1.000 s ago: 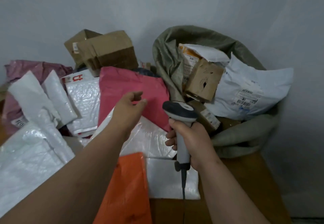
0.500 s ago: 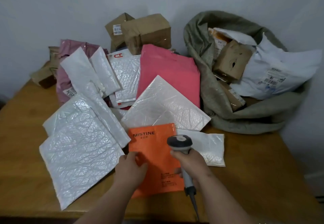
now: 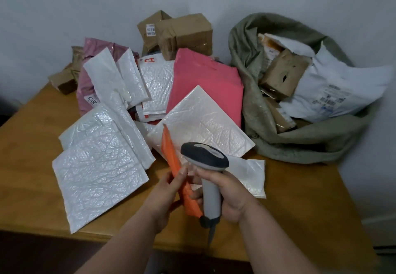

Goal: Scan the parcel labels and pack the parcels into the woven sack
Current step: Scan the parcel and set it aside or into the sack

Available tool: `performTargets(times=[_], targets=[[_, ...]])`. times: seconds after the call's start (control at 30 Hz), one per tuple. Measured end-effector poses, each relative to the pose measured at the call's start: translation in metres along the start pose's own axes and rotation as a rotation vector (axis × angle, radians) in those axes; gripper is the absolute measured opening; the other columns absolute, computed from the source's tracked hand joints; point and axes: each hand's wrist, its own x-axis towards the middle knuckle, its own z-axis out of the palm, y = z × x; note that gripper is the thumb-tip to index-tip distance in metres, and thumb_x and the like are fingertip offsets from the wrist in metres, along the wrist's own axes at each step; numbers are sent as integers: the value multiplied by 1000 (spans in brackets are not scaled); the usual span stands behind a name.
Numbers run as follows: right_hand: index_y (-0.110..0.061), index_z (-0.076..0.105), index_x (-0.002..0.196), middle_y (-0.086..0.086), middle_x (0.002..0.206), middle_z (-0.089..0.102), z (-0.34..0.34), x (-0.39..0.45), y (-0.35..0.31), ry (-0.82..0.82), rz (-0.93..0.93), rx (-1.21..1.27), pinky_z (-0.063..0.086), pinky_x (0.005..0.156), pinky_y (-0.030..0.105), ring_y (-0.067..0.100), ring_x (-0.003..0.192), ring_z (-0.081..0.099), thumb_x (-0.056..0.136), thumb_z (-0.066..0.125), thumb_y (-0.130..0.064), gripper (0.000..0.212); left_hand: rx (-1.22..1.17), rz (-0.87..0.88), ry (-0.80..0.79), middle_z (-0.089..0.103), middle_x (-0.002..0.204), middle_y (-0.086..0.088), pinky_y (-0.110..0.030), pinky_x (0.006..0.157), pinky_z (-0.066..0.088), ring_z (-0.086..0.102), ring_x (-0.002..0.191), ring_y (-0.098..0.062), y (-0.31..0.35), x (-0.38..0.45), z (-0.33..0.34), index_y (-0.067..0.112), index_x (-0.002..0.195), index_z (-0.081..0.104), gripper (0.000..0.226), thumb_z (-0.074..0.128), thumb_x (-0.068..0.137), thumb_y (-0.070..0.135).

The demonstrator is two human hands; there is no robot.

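Observation:
My left hand point(image 3: 166, 194) pinches an orange parcel bag point(image 3: 171, 156), lifted off the table and turned edge-on. Just right of it, my right hand point(image 3: 229, 194) grips the grey handle of a barcode scanner point(image 3: 204, 156), its dark head pointing up and left. A grey-green woven sack point(image 3: 300, 143) lies open at the right of the table; inside are a brown box point(image 3: 282, 74) and a white mailer with a label point(image 3: 342, 89). White bubble mailers point(image 3: 96, 173), a pink bag point(image 3: 203, 81) and brown boxes point(image 3: 184, 33) are spread across the table.
The wooden table point(image 3: 300, 209) has its front edge close to me and bare wood at the right front. A mauve bag point(image 3: 87, 85) and small brown parcels point(image 3: 64, 78) lie at the back left. A pale wall stands behind everything.
The orange bag lay flat on the table under my left hand half a second ago; now it is raised and turned on edge. The scanner stays beside it in my right hand.

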Motion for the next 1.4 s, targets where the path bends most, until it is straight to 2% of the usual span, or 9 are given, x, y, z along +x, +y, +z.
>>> performTargets(times=[0.07,0.13,0.27,0.37,0.53,0.73,1.0,1.1,1.4], targets=[[-13,73,109,13,90,74,6,-6,-4,-31,-24,-25,54,60,31,22,66,66,74,76,-34,41,-102,53,-93,67,81,-7,-36,72,54,66,70,-24,7,-5,4,14,124,60,72,79,73,62],[-12,71,113,11,91,75,9,-11,-5,-15,-51,-77,55,63,32,20,67,68,76,74,-34,43,-242,76,-103,64,80,-11,-41,66,53,59,62,-24,14,-11,6,3,126,57,67,84,75,38],[-9,71,112,14,101,77,3,-21,-9,60,-96,-94,57,62,31,21,68,68,83,73,-30,36,-351,92,43,70,120,-17,-63,91,51,67,106,-42,22,-19,-1,15,133,58,44,65,89,14],[-9,71,108,15,90,75,-9,-30,-14,125,-130,-66,56,58,32,22,63,68,72,76,-36,45,-355,111,87,67,125,-19,-72,93,45,63,113,-48,26,-23,-1,17,136,55,40,59,96,12],[-3,71,100,19,79,71,-18,-44,-21,139,-163,-106,55,55,32,26,62,69,68,79,-38,49,-275,187,186,74,113,-8,-62,83,56,72,100,-35,34,-26,5,24,129,59,33,62,96,23],[-5,73,87,18,74,70,-8,-52,-32,121,-230,-250,54,56,33,28,61,69,87,75,-25,20,-258,240,197,75,111,-6,-55,75,60,73,96,-32,47,-24,3,26,124,61,29,63,95,31],[-14,75,67,19,72,71,21,-50,-36,136,-239,-308,54,54,29,27,58,69,88,72,-23,23,-246,250,176,75,110,-6,-58,80,58,74,96,-30,71,-19,-17,25,125,61,30,63,96,32],[-9,74,74,20,71,70,27,-48,-35,156,-240,-273,53,52,31,28,56,68,89,70,-19,18,-270,247,152,75,111,-9,-60,82,57,73,98,-33,74,-19,-23,23,126,61,30,61,97,28],[-14,76,67,20,72,70,38,-50,-35,193,-251,-281,54,55,33,29,58,68,90,69,-20,25,-268,220,144,76,106,-5,-52,68,60,75,91,-30,75,-14,-33,27,117,64,24,64,94,33]])
